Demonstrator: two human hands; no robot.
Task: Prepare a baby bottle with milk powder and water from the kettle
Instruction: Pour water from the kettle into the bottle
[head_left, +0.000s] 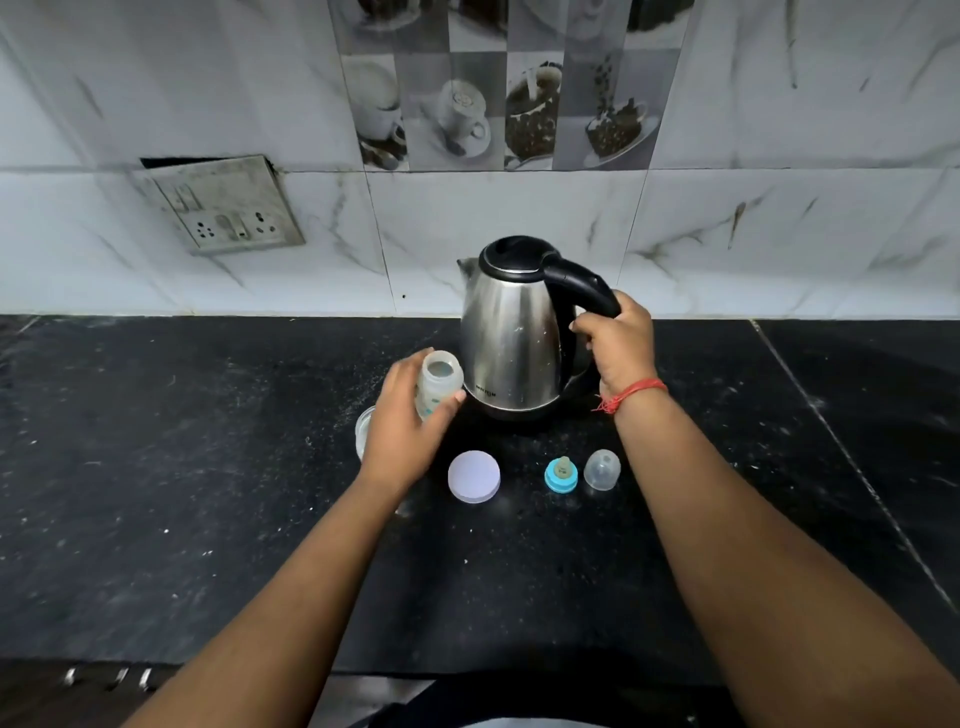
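Note:
A steel kettle with a black lid and handle stands on the black counter near the wall. My right hand grips the lower part of its handle. My left hand holds an open clear baby bottle just left of the kettle, its mouth facing up. A blue ring with the teat and a clear cap sit in front of the kettle. A round white lid lies beside them. A clear jar is mostly hidden behind my left hand.
A tiled wall runs behind the counter, with a switch and socket plate at the upper left. The counter's front edge is near my body.

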